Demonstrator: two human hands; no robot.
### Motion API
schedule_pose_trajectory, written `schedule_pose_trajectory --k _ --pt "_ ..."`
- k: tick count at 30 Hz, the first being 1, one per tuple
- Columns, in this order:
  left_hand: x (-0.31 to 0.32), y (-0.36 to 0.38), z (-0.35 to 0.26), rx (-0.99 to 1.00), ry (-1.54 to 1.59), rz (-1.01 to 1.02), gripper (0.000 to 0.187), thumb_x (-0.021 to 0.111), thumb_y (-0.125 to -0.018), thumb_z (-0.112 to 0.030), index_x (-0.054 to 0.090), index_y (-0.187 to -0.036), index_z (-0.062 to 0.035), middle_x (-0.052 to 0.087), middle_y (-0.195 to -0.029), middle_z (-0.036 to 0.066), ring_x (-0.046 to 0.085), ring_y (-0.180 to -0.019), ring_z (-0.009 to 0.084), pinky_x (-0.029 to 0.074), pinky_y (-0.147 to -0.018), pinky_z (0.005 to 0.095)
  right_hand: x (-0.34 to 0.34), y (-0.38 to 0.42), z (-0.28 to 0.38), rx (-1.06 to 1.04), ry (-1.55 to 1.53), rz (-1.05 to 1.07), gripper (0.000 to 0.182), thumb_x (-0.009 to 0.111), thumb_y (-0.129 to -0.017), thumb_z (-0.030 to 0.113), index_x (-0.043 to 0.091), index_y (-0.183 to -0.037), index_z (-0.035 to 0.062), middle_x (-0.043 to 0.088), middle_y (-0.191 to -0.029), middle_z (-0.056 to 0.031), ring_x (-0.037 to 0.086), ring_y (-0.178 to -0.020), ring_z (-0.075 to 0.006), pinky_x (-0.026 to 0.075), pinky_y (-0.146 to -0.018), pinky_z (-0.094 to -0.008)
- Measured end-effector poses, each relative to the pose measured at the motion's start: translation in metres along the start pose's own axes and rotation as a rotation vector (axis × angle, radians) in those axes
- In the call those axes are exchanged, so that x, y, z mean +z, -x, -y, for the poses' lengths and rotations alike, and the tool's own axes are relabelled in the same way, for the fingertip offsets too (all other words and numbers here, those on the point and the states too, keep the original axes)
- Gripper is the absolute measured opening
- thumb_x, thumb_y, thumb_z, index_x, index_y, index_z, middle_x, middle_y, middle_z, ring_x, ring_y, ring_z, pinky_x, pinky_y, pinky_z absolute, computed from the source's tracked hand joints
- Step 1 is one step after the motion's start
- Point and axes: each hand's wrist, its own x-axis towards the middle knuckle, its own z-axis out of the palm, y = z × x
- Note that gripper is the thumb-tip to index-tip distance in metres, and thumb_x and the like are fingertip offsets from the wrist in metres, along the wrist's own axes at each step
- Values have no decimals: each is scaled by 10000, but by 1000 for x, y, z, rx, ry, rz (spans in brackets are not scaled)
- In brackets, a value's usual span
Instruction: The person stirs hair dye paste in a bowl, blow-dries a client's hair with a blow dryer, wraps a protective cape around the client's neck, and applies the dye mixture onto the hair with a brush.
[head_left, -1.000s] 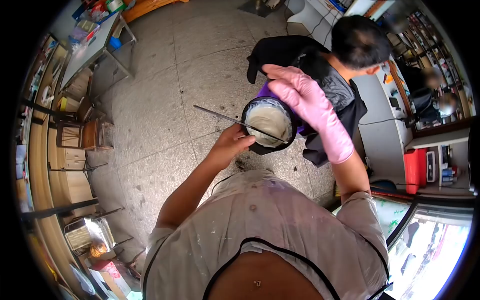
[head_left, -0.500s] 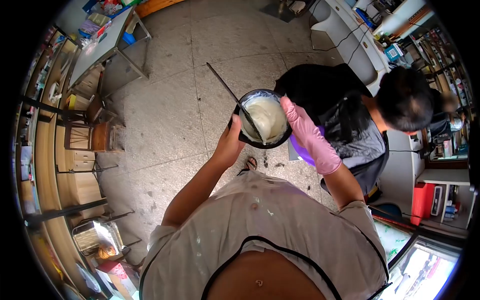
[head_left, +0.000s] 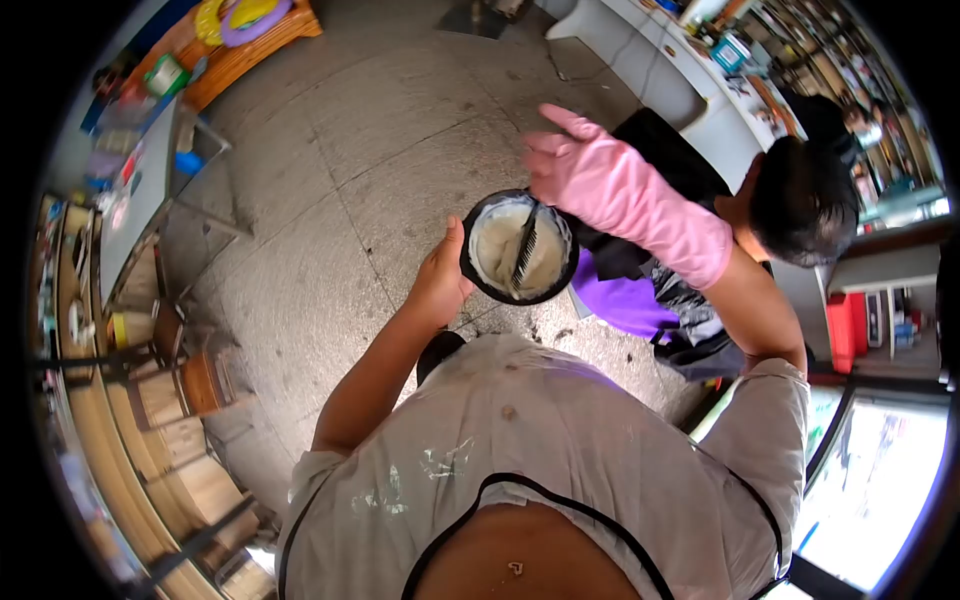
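My bare left hand (head_left: 440, 277) is wrapped round the left side of a black bowl (head_left: 468, 265), which holds a creamy off-white paste (head_left: 497, 245). A black tail comb (head_left: 527, 250) slants in the bowl, its toothed end in the paste. Over the bowl's far right rim, my right hand (head_left: 585, 170) wears a long pink rubber glove and grips the comb's upper end, partly hidden under the glove; some of its fingers stick out to the left. Close by on the right sits a person (head_left: 805, 205) with dark hair, draped in a black cape (head_left: 665, 150).
Purple cloth or plastic (head_left: 625, 297) lies beside the seated person. A white counter (head_left: 670, 50) runs along the far right. On the left stand a table (head_left: 150, 190), a wooden chair (head_left: 205, 385) and shelves. An orange wooden bench (head_left: 255, 45) is at the far left.
My right hand has left the bowl's right rim and moved up onto the comb's handle. The comb has swung from leaning left to leaning right. My view has turned, and my left hand still holds the bowl.
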Motion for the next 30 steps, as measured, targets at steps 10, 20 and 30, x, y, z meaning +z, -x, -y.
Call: schedule_pose_trajectory --k 10,20,30 --pt "-13 -46 -48 -75 -183 172 653 306 -904 -546 405 -1233 9 500 -1207 124 490 -1125 204 411 -947 350 -4 28 61 737 -4 320 93 554 -742 119 575 -755 29 581 -579 -106 612 -558 -234 479 -454 -321" --pt "-3 -86 15 -223 -359 214 694 303 -871 -626 403 -1246 -51 515 -1158 69 499 -1062 173 407 -872 343 -8 64 135 1500 -900 73 183 510 -885 182 629 -977 78 534 -540 -46 507 -434 -118 399 -393 -263" --pt "79 -82 41 -314 -331 377 661 341 -885 -583 405 -1254 -38 506 -1186 80 495 -1089 151 417 -894 298 -41 134 155 1426 54 486 367 562 -829 153 544 -1193 196 539 -658 -82 539 -468 -189 401 -376 -316"
